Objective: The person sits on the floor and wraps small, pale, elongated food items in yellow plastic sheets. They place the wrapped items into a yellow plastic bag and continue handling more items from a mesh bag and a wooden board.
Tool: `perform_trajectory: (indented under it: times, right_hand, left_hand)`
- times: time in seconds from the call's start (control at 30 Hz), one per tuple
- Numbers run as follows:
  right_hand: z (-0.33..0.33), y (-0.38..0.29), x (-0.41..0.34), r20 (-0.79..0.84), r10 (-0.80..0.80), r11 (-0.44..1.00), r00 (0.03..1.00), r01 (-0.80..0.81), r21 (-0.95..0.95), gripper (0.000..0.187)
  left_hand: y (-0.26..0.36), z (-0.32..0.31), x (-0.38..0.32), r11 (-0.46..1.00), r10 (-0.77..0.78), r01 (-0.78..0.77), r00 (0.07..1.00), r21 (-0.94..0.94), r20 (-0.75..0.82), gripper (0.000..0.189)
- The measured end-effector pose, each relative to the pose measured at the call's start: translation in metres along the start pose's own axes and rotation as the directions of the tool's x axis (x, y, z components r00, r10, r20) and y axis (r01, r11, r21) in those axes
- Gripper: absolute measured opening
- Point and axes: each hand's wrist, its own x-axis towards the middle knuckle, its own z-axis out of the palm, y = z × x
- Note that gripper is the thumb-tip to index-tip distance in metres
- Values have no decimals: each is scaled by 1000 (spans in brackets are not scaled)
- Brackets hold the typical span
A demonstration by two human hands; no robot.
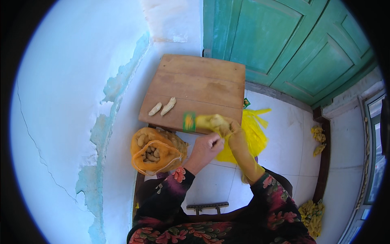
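My right hand [237, 135] is closed on the gathered end of a small yellow mesh bag [207, 122], blurred by motion. Pale root tubers fill the bag, and a green label [189, 121] hangs at its far left end. Curled tight just below the bag, my left hand [210, 146] appears to pinch the netting near my right hand; the fingertips are partly hidden. Two loose tubers, a smaller one [155, 109] and a longer one [168, 106], lie on the near left of a low wooden table [198, 79]. Yellow netting [256, 137] spreads out behind my right forearm.
An open orange mesh sack [158, 149] of tubers stands left, against the table's front. Filled yellow bags lie along the right wall, a small group [318, 135] and a larger pile [312, 216]. Green doors [268, 39] stand behind. A dark metal bar [207, 206] sits near my lap.
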Motion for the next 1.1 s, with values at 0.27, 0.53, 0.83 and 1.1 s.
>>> perform_trajectory:
  times: [0.27,0.53,0.83,1.1]
  right_hand:
    - [3,31,0,-205,-87,951,975,20,-310,28]
    - [4,22,-4,-55,-334,769,941,239,-593,28]
    - [5,19,-5,-106,-136,931,985,91,-354,22]
    - [-18,10,-2,443,236,929,865,-334,157,28]
  left_hand:
    - [1,-1,12,971,-172,204,958,125,-231,36]
    - [-17,14,25,987,-77,103,978,125,-195,30]
    - [-2,4,15,1000,22,-23,999,-16,-42,17]
    - [13,-34,7,997,72,-47,903,-68,424,16]
